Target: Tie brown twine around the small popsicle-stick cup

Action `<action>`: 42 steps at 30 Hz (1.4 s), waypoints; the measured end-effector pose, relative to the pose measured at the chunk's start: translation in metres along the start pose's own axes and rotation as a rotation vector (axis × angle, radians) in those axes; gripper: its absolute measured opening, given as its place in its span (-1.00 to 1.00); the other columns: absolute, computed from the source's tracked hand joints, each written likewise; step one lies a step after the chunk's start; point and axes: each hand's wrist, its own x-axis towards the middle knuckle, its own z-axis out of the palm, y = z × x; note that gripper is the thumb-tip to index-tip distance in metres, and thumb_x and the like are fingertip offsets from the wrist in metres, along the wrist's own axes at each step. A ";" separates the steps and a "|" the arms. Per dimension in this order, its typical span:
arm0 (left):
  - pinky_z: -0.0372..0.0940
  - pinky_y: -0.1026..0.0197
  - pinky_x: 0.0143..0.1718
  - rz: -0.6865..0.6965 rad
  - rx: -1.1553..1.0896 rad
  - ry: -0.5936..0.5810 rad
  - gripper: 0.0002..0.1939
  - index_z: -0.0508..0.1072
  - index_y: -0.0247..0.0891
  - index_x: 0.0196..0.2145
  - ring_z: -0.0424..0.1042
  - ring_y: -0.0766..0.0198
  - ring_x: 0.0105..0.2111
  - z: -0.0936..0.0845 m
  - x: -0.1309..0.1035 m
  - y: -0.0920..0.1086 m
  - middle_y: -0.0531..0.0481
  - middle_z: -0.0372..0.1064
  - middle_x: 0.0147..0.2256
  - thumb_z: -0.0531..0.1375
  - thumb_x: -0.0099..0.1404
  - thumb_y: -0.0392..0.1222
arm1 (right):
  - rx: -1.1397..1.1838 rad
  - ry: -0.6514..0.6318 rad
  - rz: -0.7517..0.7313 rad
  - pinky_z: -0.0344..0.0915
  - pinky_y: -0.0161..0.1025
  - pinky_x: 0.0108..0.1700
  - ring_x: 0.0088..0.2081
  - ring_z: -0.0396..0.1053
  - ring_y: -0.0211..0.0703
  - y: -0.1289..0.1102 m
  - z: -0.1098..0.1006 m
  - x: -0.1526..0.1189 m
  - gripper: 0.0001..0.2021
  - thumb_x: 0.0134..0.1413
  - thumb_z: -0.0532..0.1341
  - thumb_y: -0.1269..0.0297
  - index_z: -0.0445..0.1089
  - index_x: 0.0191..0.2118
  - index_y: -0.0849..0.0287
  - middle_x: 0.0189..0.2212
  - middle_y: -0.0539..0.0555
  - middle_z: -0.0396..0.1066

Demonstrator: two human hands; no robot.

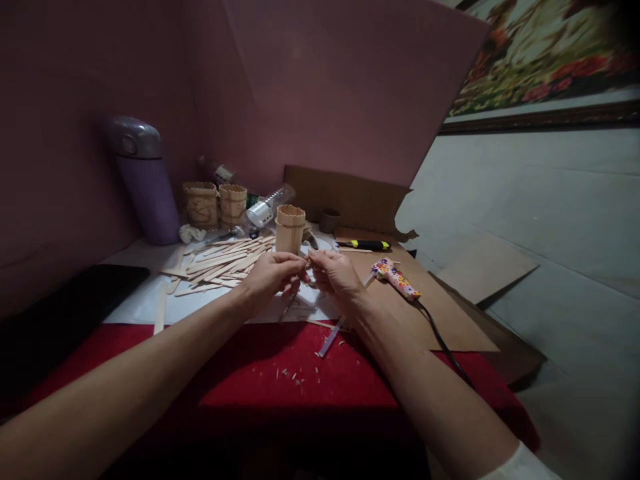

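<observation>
My left hand (277, 272) and my right hand (334, 272) meet just in front of a cup made of wooden craft sticks (289, 232). Both are closed in a pinch, fingertips almost touching. What they pinch is too small to make out; a thin dark strand seems to hang below the left fingers. The cup stands upright behind them with a band around its upper part. Left of my left hand lies a loose pile of craft sticks (225, 267) on white paper. A glue gun with a flowered pattern (397, 277) rests right of my right hand.
Two more stick cups (201, 205) stand at the back, beside a purple bottle (147, 193). A clear plastic bottle (270, 205) lies behind. On the cardboard (450, 327) are a yellow-black cutter (370, 245) and the glue gun's cord (440, 337). Wood scraps dot the red cloth (235, 373).
</observation>
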 end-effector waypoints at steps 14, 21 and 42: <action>-0.22 0.38 -0.78 -0.024 -0.011 0.043 -0.81 0.42 -0.35 -0.58 0.01 0.55 -0.80 -0.001 -0.001 0.001 0.13 0.17 -0.75 0.28 0.04 -0.18 | -0.023 0.018 -0.113 -0.27 -0.41 -0.71 -0.77 -0.14 -0.50 0.009 0.001 0.003 -0.61 -0.16 0.30 -0.03 0.41 -0.36 0.25 -0.78 -0.19 0.10; -0.23 0.36 -0.77 0.002 0.041 0.032 -0.82 0.45 -0.36 -0.53 0.01 0.54 -0.80 -0.003 -0.001 -0.001 0.12 0.19 -0.74 0.27 0.06 -0.16 | -0.080 0.021 -0.171 -0.24 -0.41 -0.73 -0.79 -0.14 -0.48 0.011 -0.001 0.005 -0.63 -0.10 0.27 -0.04 0.41 -0.38 0.24 -0.83 -0.18 0.11; -0.16 0.36 -0.70 0.104 0.145 0.157 -0.75 0.49 -0.38 -0.56 0.00 0.53 -0.74 0.003 -0.003 0.000 0.14 0.13 -0.75 0.34 -0.06 -0.10 | -0.225 0.069 -0.257 -0.20 -0.39 -0.71 -0.77 -0.08 -0.44 0.010 0.002 0.004 -0.62 -0.09 0.23 -0.07 0.40 -0.48 0.22 -0.84 -0.16 0.06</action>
